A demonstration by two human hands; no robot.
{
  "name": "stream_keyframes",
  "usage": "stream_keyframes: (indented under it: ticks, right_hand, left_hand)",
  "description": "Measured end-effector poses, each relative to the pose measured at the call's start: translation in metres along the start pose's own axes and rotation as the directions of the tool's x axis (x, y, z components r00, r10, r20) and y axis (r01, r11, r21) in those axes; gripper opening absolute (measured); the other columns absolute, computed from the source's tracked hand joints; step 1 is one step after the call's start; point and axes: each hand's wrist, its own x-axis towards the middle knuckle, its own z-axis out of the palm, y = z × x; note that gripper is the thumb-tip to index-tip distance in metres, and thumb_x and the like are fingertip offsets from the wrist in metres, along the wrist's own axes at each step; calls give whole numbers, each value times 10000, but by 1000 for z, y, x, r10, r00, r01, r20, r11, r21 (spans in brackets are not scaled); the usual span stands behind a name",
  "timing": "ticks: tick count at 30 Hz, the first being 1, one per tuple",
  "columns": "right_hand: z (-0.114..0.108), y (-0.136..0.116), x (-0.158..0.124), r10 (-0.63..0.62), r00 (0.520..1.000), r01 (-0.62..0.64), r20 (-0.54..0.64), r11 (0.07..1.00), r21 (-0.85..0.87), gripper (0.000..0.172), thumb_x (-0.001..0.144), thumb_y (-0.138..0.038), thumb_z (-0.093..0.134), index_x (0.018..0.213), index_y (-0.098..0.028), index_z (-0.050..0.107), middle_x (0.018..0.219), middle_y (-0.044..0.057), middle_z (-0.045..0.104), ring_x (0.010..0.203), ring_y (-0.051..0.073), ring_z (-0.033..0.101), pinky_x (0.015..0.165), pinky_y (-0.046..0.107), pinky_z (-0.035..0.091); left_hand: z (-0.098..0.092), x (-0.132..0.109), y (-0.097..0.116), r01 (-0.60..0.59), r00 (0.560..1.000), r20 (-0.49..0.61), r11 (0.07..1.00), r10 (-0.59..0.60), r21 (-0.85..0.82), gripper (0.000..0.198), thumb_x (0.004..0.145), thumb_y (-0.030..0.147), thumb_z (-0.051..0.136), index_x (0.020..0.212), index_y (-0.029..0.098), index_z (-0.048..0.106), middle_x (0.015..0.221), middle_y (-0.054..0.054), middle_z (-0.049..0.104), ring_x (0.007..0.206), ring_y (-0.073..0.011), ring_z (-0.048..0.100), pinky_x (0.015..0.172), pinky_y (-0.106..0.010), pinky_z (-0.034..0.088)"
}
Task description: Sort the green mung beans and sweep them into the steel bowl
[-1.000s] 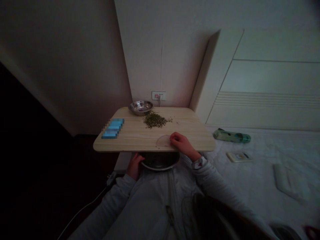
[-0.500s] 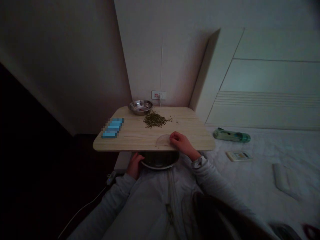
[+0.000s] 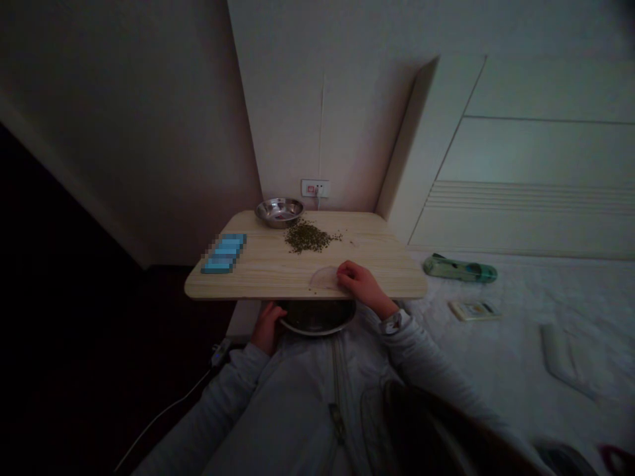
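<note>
On the light wooden tabletop (image 3: pixel 268 264), my right hand (image 3: pixel 361 285) has its fingers closed on the edge of a thin, clear round piece (image 3: pixel 323 277) that looks like a plastic lid. A couple of loose grains lie by its near edge. My left hand (image 3: pixel 268 328) grips the left rim of a large metal basin (image 3: pixel 317 332) held below the front edge, whose far side the tabletop hides. Farther back is a heap of small green grains (image 3: pixel 308 237), perhaps beans. A shallow steel bowl (image 3: pixel 280 211) stands behind and to the left of the heap.
A phone (image 3: pixel 224 254) with a blurred screen lies at the tabletop's left. On the white bed (image 3: pixel 520 357) at right are a green bottle (image 3: pixel 460 268), another phone (image 3: pixel 475 310) and a pale flat object (image 3: pixel 565 360). A wall socket (image 3: pixel 315 189) holds a plug behind the table.
</note>
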Motion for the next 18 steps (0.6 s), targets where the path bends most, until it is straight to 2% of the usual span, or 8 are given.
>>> stream_keyframes:
  ticks: [8, 13, 18]
  right_hand:
    - [0, 0, 0, 2, 1000, -2, -12, 1000, 2, 118, 646, -252, 432, 689, -160, 493, 605, -23, 501, 561, 87, 429, 550, 208, 328]
    - [0, 0, 0, 16, 1000, -16, -5, 1000, 13, 118, 642, -245, 431, 696, -161, 493, 598, -26, 496, 549, 85, 428, 543, 207, 328]
    - [0, -1, 0, 12, 1000, -12, -17, 1000, -13, 114, 640, -244, 434, 686, -160, 496, 586, -27, 497, 552, 86, 427, 542, 205, 324]
  left_hand:
    - [-1, -1, 1, -3, 1000, 6, 1000, 3, 18, 91, 485, 156, 516, 547, 166, 449, 511, 55, 453, 511, -94, 428, 501, -233, 318]
    - [-4, 3, -4, -21, 999, 32, 1000, 22, -12, 115, 495, 149, 511, 606, 163, 485, 560, 44, 496, 550, -103, 456, 520, -233, 342]
    - [-5, 4, -5, 12, 999, 48, 1000, -11, -29, 154, 509, 155, 509, 662, 170, 500, 581, 46, 511, 549, -106, 470, 501, -232, 339]
